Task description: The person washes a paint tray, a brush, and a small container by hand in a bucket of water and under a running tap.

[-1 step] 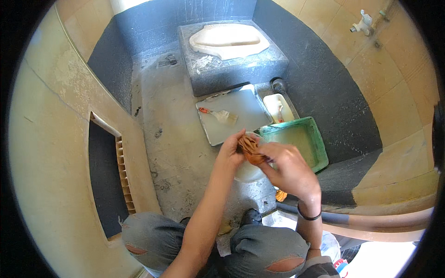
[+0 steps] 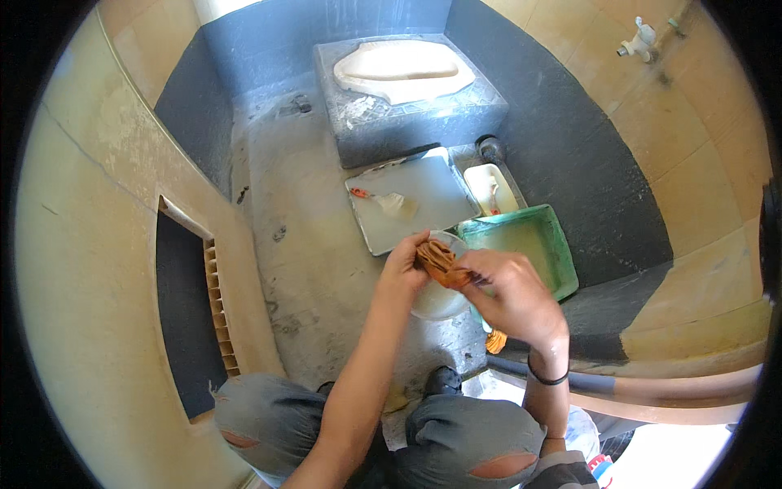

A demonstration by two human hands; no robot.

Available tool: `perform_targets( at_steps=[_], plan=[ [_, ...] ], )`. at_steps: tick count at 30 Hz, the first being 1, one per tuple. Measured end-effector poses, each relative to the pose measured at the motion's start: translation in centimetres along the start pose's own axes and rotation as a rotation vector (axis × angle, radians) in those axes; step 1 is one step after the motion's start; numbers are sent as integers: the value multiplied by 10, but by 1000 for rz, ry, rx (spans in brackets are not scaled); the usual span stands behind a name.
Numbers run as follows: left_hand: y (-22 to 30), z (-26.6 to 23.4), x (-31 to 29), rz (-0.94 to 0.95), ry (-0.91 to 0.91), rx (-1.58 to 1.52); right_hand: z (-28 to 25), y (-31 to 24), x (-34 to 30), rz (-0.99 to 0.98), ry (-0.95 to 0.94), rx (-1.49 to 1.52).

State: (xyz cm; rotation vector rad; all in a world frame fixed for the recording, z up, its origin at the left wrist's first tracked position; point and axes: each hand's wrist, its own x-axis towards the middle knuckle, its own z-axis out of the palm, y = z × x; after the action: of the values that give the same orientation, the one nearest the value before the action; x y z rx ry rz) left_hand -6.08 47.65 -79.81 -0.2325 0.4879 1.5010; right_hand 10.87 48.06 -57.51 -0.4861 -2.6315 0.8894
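Observation:
Over a round whitish bowl [image 2: 437, 305], both hands are closed on a pleated orange-brown cloth bundle [image 2: 437, 261]. My left hand [image 2: 405, 265] grips its left side, with the thumb along the upper edge. At the right end, the fingers of my right hand [image 2: 519, 295] pinch the cloth, partly hiding it. The hands and bundle cover much of the bowl. A second orange pleated bundle [image 2: 495, 341] lies on the floor below my right hand.
Beyond the bowl are a grey-white tray [image 2: 376, 236] with a red-handled brush [image 2: 389, 203], a small cream tub [image 2: 481, 179] and a green tray [image 2: 568, 269] of liquid. A squat toilet [image 2: 405, 72] stands on a raised block. A tap [image 2: 639, 41] juts from the right wall.
My right hand has shifted slightly right and down, and the bundle's folds have turned a little. My left hand stays in nearly the same place.

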Motion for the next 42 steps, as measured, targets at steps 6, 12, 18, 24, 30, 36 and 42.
perform_targets(
  at_steps=[6,12,18,24,30,36,42],
  plan=[
    [-17,8,-42,-244,-370,-31,8,113,57,237,88,135],
    [-29,37,-51,-6,-309,-125,92,197,46,564,-41,678],
    [-31,84,-75,-101,-313,-477,130,149,17,449,83,1766],
    [-39,55,-66,-183,-538,-645,99,117,69,387,-85,1826],
    [-14,35,-61,23,-200,175,105,135,121,575,-152,940],
    [-17,26,-54,688,556,1372,143,127,140,375,6,-121],
    [-14,41,-55,764,312,1175,93,118,119,401,-84,977]
  ],
)
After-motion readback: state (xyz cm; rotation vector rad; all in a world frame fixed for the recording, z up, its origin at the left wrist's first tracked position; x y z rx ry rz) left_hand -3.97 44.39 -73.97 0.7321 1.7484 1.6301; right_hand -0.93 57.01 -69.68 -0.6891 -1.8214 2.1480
